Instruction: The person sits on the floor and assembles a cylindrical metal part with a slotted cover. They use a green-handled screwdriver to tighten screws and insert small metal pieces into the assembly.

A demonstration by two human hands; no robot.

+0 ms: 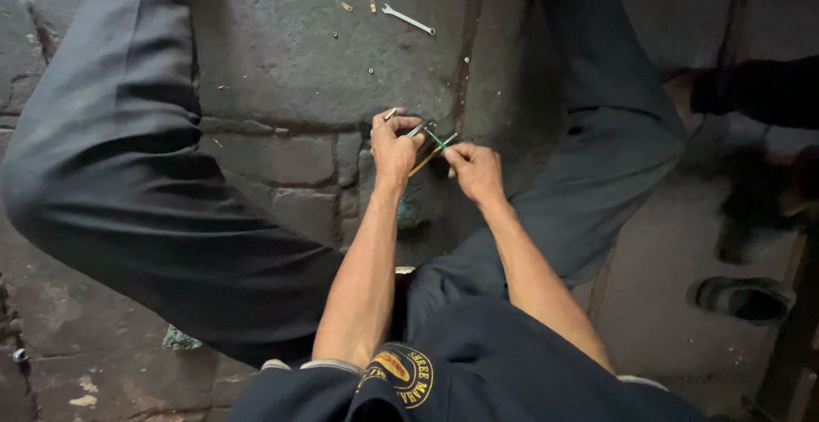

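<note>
At frame centre, my left hand (394, 145) is fisted around a small metal part (420, 129). My right hand (474, 170) pinches a thin green-handled tool (441, 140) against it. Both forearms stretch forward.

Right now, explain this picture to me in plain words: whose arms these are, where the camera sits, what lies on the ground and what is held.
There is no machine here. The one picture comes from a camera worn on a person's head, looking down, so the two bare arms reaching away from the bottom edge are that person's own. They squat with knees spread in grey trousers over a rough stone floor.

The left hand and right hand meet over the floor, together gripping a small bundle of thin tools: metal pieces, a green one and a yellowish stick. What exactly they are is too small to tell.

Farther out lie a small spanner and a few scattered small fasteners. At the right edge sits a dark sandal, with someone else's dark sleeve above it.
</note>
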